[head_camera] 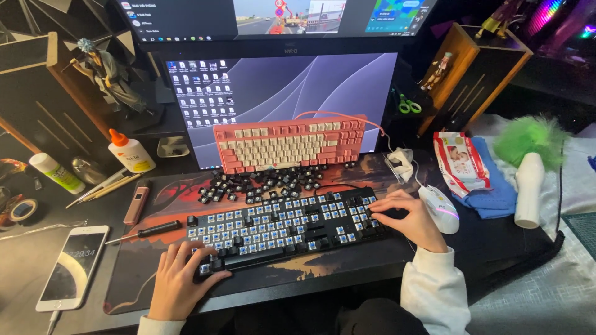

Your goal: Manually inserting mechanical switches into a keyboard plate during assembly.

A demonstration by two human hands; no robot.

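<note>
A black keyboard [285, 224] lies on a dark desk mat [323, 267] with most keycaps off, its blue switches showing. My left hand [180, 276] grips its near left corner, thumb on the front edge. My right hand [406, 217] rests on its right end, fingers over the switches. A pile of loose black keycaps [261, 183] lies just behind the keyboard. A pink and white keyboard [288, 144] leans against the lower monitor [279, 87].
A white mouse [441, 208] sits right of my right hand. A screwdriver [146, 232], a pink tool [136, 201], a white phone [68, 265] and a glue bottle [130, 151] lie left. Wet wipes [460, 162], blue cloth [496, 195] and a white cylinder [529, 189] lie right.
</note>
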